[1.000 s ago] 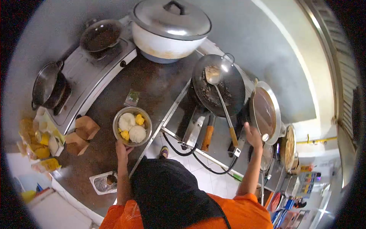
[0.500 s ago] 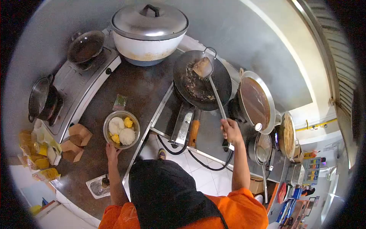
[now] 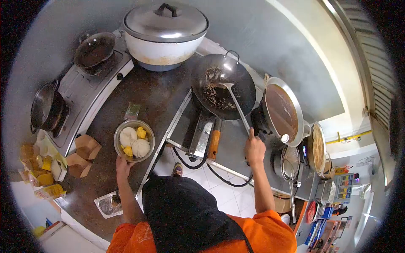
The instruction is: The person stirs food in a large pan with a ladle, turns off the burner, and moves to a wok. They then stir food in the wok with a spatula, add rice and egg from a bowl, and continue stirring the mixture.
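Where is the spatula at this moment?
In the head view, the spatula is just right of centre, held in the right hand, with its far end inside the wok.

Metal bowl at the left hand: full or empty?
Not empty: two white mounds and yellow pieces sit in the metal bowl. How deep they go is hidden.

A round, shiny metal bowl (image 3: pixel 130 124) stands upright just beyond the left hand (image 3: pixel 123 165), whose fingers touch its near side. In it sit two rounded white mounds of rice (image 3: pixel 140 148) and two bright yellow, lumpy portions (image 3: pixel 128 151) (one on either side of the rice). A long metal spatula (image 3: pixel 241 110) slants away from the right hand (image 3: pixel 255 149), which grasps its near end. Its blade rests inside a round, black metal wok (image 3: pixel 242 80), forward of that hand, among dark browned bits (image 3: pixel 217 90).
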`<action>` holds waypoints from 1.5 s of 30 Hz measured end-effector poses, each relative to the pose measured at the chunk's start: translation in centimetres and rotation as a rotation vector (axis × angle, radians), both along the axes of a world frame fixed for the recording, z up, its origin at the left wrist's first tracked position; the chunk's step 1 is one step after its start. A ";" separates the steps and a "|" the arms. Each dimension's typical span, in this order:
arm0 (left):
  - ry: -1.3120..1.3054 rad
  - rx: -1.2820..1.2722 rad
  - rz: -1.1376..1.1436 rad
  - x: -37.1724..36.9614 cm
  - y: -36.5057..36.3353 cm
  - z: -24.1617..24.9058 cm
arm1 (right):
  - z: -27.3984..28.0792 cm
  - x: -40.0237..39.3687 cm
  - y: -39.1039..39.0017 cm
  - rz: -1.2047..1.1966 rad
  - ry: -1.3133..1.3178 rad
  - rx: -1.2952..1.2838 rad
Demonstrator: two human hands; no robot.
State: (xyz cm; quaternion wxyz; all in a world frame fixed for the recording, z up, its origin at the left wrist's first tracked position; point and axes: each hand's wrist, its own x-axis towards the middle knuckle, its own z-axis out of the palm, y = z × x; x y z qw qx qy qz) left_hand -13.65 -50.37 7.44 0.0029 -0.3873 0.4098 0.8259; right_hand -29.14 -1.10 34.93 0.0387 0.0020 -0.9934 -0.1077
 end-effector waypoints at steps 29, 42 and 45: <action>0.594 -0.089 -0.339 -25.8 16.8 27.4 | 26.4 1.4 0.9 0.332 -0.031 -0.326; 0.550 -0.040 -0.350 -29.8 20.9 27.7 | 28.9 -2.3 1.3 0.305 -0.098 -0.102; 0.582 0.022 -0.334 -30.3 20.3 27.0 | 29.7 -3.0 1.8 0.270 -0.094 -0.120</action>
